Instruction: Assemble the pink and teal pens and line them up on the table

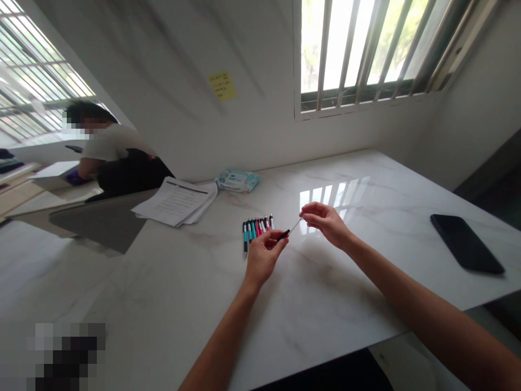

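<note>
My left hand (261, 259) is closed on a pen barrel (283, 235), whose black end points up and to the right. Out of that end runs a thin, pale pen refill (295, 224). Its far end is pinched between the fingertips of my right hand (329, 224), held just above the tabletop. Just behind my left hand lies a row of several click pens (250, 231), blue, red and white with black parts, side by side. My fingers hide most of the held barrel and the lower ends of some pens.
A stack of printed sheets (177, 203) and a pack of wipes (238, 180) lie at the back left of the marble-patterned table (325, 304). A black phone (466, 243) rests on the right. A yellow note (222, 86) sticks to the wall. Another person (118, 144) sits at the far left.
</note>
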`<state>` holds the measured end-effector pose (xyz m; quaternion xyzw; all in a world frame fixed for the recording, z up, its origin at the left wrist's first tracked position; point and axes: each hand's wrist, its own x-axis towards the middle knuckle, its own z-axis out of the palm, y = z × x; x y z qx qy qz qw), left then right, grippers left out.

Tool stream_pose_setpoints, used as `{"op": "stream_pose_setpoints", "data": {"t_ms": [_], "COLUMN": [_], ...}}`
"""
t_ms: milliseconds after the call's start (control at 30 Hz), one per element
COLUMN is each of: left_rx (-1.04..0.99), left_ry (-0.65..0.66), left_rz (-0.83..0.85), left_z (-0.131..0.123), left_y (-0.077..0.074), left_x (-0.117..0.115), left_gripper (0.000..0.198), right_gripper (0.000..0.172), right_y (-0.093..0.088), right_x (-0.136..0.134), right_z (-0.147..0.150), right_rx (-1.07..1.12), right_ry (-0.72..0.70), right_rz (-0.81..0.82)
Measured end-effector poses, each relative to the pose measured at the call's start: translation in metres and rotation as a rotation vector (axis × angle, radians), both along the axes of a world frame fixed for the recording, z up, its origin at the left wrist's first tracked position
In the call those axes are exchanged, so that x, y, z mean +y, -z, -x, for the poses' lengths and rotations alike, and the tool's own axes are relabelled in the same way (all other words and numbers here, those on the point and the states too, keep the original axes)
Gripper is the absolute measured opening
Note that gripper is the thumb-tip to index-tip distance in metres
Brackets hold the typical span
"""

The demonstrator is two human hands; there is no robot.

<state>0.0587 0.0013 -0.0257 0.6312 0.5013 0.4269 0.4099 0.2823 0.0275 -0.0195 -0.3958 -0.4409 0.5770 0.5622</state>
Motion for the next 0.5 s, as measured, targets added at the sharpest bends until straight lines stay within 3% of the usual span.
{"op": "stream_pose_setpoints", "data": {"t_ms": [267, 500], "left_rx": [-0.015, 0.006], "left_ry": [0.018, 0.075], "left_rz": [-0.001, -0.031], "left_z": [-0.001, -0.003], "left_y": [-0.003, -0.007], "left_x": [-0.002, -0.005], "left_gripper": [0.028, 0.027], "right_gripper": [0.036, 0.026], "right_y": [0.005, 0.002], "right_x": [-0.005, -0.014], "right_z": [0.010, 0.019], "right_rx": [-0.077, -0.245], "right_ry": [-0.124, -0.246], "right_rz": [-0.097, -0.188]}}
